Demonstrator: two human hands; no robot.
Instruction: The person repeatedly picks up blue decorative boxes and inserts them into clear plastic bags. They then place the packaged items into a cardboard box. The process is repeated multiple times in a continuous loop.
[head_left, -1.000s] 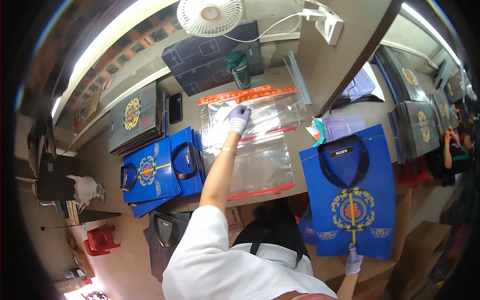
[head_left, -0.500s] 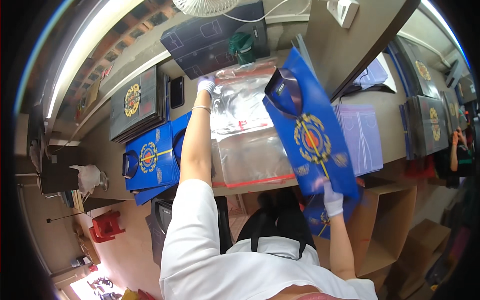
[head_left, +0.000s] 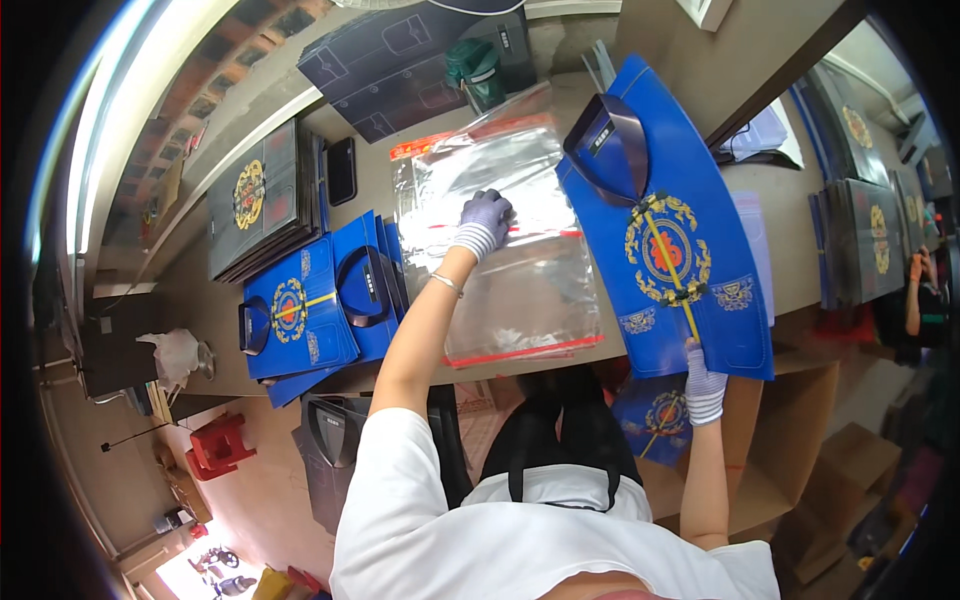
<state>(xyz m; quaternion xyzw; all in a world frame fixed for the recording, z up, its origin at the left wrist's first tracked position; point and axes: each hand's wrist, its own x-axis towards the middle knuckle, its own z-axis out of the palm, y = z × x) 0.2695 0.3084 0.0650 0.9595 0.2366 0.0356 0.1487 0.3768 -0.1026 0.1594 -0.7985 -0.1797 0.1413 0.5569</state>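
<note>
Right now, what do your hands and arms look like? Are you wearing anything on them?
My left hand wears a greyish-purple glove with a pale striped cuff. My right hand has a pale striped glove too. A thin, pale bracelet circles my left wrist. My shirt's sleeves are short, plain and white, leaving both forearms bare.

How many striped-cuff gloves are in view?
2: one on the left hand, over the clear plastic bags; one on the right hand, gripping the blue bag near its lower edge. No third shows clearly.
</note>
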